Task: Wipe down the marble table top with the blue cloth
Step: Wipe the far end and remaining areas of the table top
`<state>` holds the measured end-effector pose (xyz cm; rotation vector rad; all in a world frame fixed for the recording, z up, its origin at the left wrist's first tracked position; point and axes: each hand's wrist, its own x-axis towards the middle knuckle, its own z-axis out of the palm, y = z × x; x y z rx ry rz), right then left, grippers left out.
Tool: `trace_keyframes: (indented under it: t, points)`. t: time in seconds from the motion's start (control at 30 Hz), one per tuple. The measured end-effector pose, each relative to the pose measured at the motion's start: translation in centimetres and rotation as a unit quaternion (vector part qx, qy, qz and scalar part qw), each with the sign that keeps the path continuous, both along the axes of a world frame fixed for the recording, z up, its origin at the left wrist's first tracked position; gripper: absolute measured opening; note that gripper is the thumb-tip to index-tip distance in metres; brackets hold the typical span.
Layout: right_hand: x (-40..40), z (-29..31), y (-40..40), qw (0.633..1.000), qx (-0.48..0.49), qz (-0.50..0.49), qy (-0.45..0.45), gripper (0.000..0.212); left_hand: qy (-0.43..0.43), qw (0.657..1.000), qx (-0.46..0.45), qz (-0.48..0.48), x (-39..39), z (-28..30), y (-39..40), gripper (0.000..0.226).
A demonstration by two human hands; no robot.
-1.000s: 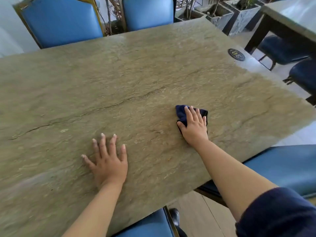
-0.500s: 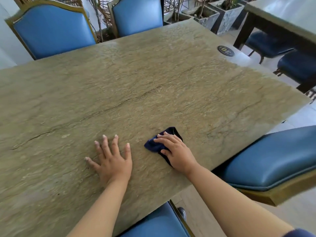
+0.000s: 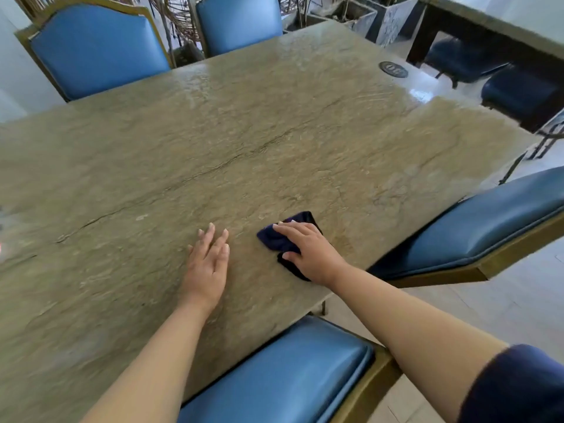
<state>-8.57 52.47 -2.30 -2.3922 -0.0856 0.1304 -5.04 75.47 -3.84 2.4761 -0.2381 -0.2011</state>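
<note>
The greenish-brown marble table top (image 3: 244, 141) fills most of the view, with a dark crack running across its middle. A dark blue cloth (image 3: 276, 241) lies bunched on it near the front edge. My right hand (image 3: 308, 253) lies on top of the cloth with straight fingers pressing it to the stone; part of the cloth is hidden under the palm. My left hand (image 3: 207, 264) rests flat on the bare marble just left of the cloth, fingers together and pointing away from me.
Blue padded chairs stand around the table: two at the far side (image 3: 97, 47) (image 3: 241, 22), one at the right (image 3: 476, 233), one under the near edge (image 3: 283, 374). A round dark disc (image 3: 393, 69) sits near the far right corner. Another table (image 3: 500, 22) and planters stand beyond.
My right hand slid the cloth from the middle right of the table toward the front edge, close to my left hand. My left hand's fingers closed together.
</note>
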Motion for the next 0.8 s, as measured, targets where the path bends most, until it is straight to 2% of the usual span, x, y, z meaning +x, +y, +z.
trace_keyframes:
  t: [0.1,0.23,0.33,0.53,0.6,0.67,0.73,0.8]
  points:
    - [0.3,-0.8,2.2,0.994,-0.024,0.104,0.016,0.060,0.008,1.000,-0.004,-0.009,0.4,0.2,0.0,0.046]
    - [-1.2,-0.9,2.8,0.964,-0.060,0.259,0.005,0.060,-0.002,1.000,0.011,-0.017,0.4,-0.4,0.3,0.047]
    - [-3.0,-1.1,0.7,0.949,-0.094,0.299,-0.018,0.055,-0.013,0.999,0.034,-0.014,0.3,-0.5,0.2,0.048]
    - [-7.4,-1.2,-4.7,0.975,-0.145,0.139,-0.090,0.048,-0.021,0.994,0.065,0.089,0.5,-0.8,-2.6,0.044]
    - [-7.5,-0.3,-5.5,0.982,-0.136,0.117,-0.062,0.044,-0.016,0.991,0.090,0.094,0.6,-0.6,-4.5,0.046]
    - [-6.0,1.3,-6.4,0.994,-0.079,0.069,-0.009,0.040,-0.008,0.992,0.113,0.049,0.9,-0.2,-6.7,0.049]
    - [-3.3,2.6,-7.6,0.998,-0.014,-0.052,-0.024,0.038,0.008,0.990,0.143,0.006,1.3,-0.1,-8.9,0.054]
    - [-0.5,2.8,-9.2,0.972,0.009,-0.222,-0.074,0.040,0.018,0.979,0.205,-0.005,1.5,-0.5,-10.5,0.057]
